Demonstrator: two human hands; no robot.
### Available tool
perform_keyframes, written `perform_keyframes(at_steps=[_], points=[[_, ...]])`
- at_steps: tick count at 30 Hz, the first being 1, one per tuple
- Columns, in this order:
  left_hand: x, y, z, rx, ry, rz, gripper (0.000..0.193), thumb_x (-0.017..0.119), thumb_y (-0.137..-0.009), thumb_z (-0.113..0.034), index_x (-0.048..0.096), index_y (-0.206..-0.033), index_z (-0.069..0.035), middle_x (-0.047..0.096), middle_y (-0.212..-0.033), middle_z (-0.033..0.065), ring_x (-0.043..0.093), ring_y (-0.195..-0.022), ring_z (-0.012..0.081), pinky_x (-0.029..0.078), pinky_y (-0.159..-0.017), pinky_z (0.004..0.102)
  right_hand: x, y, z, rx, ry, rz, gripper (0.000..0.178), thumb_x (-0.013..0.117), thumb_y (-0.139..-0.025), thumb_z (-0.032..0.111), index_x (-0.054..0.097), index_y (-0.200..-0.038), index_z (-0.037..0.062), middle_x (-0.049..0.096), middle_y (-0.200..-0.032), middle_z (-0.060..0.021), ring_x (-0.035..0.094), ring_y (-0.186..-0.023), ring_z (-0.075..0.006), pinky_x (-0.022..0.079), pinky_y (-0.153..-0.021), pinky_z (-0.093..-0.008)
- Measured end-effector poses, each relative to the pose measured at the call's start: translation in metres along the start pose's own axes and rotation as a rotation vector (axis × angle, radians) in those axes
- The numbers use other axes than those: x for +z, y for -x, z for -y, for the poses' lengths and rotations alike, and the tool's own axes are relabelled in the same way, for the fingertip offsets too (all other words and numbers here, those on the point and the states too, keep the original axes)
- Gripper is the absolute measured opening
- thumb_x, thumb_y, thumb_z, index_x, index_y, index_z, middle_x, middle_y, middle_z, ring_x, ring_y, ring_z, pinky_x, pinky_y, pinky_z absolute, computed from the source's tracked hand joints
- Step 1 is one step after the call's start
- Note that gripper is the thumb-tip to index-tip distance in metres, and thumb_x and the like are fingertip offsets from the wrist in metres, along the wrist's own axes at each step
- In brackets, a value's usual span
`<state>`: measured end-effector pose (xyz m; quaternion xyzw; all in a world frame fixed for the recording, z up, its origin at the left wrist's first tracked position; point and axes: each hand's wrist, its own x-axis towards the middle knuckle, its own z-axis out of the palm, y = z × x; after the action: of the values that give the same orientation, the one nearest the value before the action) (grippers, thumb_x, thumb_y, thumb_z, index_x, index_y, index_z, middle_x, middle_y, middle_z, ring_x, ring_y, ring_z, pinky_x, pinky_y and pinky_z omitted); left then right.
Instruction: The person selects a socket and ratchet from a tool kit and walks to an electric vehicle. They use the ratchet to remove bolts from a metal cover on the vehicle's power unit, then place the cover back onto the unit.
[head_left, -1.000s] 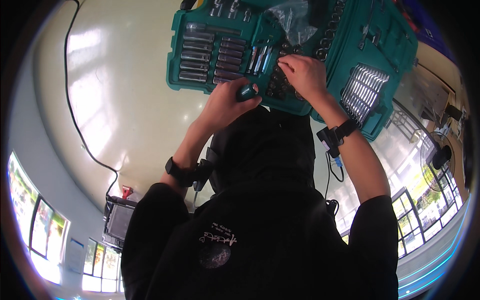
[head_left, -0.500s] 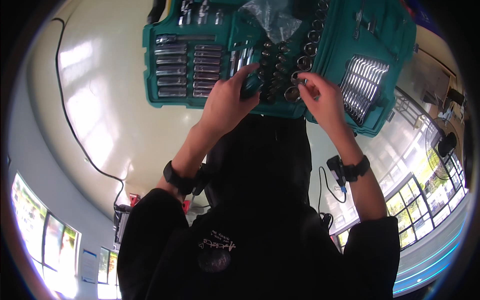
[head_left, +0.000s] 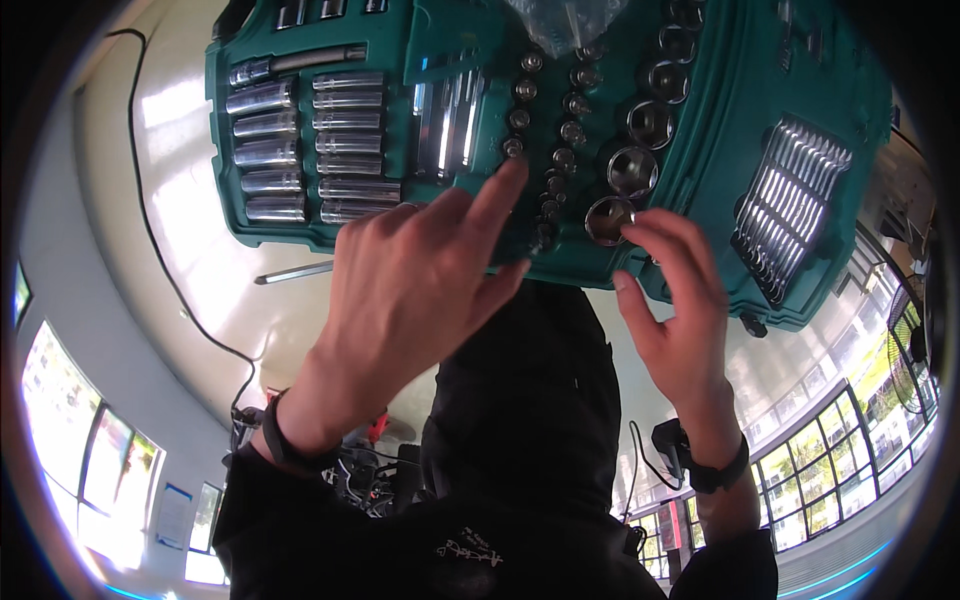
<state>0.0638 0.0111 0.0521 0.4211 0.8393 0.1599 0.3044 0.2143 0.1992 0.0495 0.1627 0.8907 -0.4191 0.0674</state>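
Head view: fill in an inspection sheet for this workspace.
Surface: pale tabletop, glossy with glare.
Job's things: green case, open, holding sockets and wrenches.
Clutter: clear bag over the case, cut off by the frame.
Grip: left hand partly hides a metal shaft, hold unclear; right hand open at a large socket.
Cables: black cable winds along the left.
Surroundings: windows on both sides.

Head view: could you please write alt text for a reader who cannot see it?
A person's right hand, loosely open, reaches to a large round socket in an open green tool case; the left hand is over the case's near edge, a metal shaft showing beside it. Rows of long sockets lie at left, silvery wrenches at right.
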Motion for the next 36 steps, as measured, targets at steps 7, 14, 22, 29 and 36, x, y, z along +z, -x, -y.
perform_keyframes(at_steps=[7, 14, 22, 29, 36], points=[[0.036, 0.033, -0.077, 0.615, 0.312, -0.006, 0.019, 0.070, -0.067, -0.023, 0.068, -0.083, -0.012, 0.062, -0.085, 0.0013, 0.063, -0.078, 0.0233, 0.052, -0.065, 0.0367, -0.014, 0.001, 0.030, 0.515, -1.089, 0.438, 0.043, 0.053, -0.102, 0.024, 0.050, -0.137, -0.0014, 0.065, -0.112, -0.0166, 0.059, -0.109, -0.0204, 0.045, -0.097, -0.0338], [0.047, 0.030, -0.105, 0.850, -0.286, 0.255, 0.018, 0.062, -0.073, -0.018, 0.070, -0.084, -0.007, 0.065, -0.085, 0.0047, 0.062, -0.083, 0.0207, 0.050, -0.073, 0.0374, -0.007, 0.005, 0.033, 0.478, -0.907, 0.429, 0.022, 0.050, -0.102, 0.017, 0.056, -0.112, -0.0016, 0.056, -0.075, -0.0016, 0.053, -0.066, -0.0061, 0.043, -0.061, -0.0224], [0.072, 0.047, -0.101, 0.677, 0.536, -0.299, 0.013, 0.069, -0.075, -0.018, 0.060, -0.070, -0.009, 0.055, -0.076, 0.0041, 0.056, -0.083, 0.0240, 0.043, -0.083, 0.0410, -0.011, 0.023, 0.020, 0.233, -0.889, 0.147, 0.024, 0.045, -0.103, 0.014, 0.058, -0.107, -0.0059, 0.060, -0.074, -0.0082, 0.055, -0.066, -0.0104, 0.047, -0.063, -0.0254], [0.074, 0.033, -0.096, -0.124, 0.994, -0.475, 0.031, 0.077, -0.073, -0.009, 0.060, -0.099, -0.004, 0.056, -0.095, 0.0132, 0.054, -0.090, 0.0347, 0.041, -0.084, 0.0449, -0.009, 0.027, 0.026, -0.031, -1.134, 0.011, 0.019, 0.051, -0.101, 0.012, 0.056, -0.109, -0.0046, 0.063, -0.094, -0.0143, 0.063, -0.088, -0.0218, 0.042, -0.106, -0.0467], [0.076, 0.029, -0.067, -0.038, 1.086, -0.243, 0.010, 0.062, -0.088, -0.007, 0.060, -0.089, 0.002, 0.061, -0.081, 0.0140, 0.061, -0.068, 0.0289, 0.048, -0.064, 0.0341, -0.010, 0.006, 0.042, 0.121, -1.232, 0.111, 0.026, 0.058, -0.095, 0.007, 0.058, -0.117, -0.0055, 0.062, -0.115, -0.0172, 0.062, -0.109, -0.0295, 0.046, -0.099, -0.0412]])
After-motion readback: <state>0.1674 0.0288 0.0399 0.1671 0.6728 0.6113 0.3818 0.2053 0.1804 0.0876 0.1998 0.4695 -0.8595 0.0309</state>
